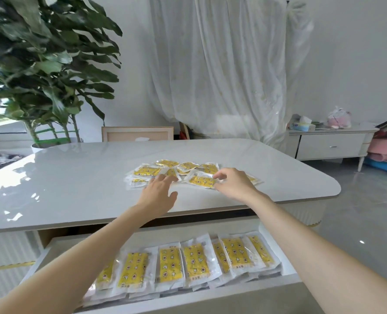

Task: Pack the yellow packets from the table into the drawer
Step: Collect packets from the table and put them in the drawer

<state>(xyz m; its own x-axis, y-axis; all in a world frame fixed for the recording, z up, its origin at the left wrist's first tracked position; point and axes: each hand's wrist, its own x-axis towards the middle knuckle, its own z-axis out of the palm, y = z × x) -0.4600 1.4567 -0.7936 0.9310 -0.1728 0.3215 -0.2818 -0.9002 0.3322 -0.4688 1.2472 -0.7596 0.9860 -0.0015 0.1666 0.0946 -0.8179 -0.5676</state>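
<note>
Drawer [244, 295] pulled open at 6 o'clock of the frame, under the near edge of the table [74, 177]. Inside it is a row [193, 259] of yellow packets in clear wrappers, long sides front to back, overlapping side to side, running from the drawer's 9 o'clock end to its 3 o'clock end. More packets show stacked beneath at the front wall; the count can't be told. The far strip of the drawer floor, at its 12 o'clock, is bare white. On the table, at 12 o'clock from the drawer, lies a loose pile [165, 168] of the same packets, flat and overlapping at mixed angles. Both arms reach over the drawer to it. Left hand [158, 189] palm down, fingers spread, fingertips touching the pile's 6 o'clock edge, holding nothing. Right hand [233, 182] at the pile's 4 o'clock, finger and thumb pinching the right end of one packet [202, 180], which lies on the table at the pile's near side; whether it is lifted can't be told. Another packet's edge peeks out at 3 o'clock of the right hand. Plant [47, 64] at 10 o'clock, curtain [222, 64] at 12, sideboard [330, 146] with clutter on top at 3, chair back [137, 133] beyond the table's far edge.
</note>
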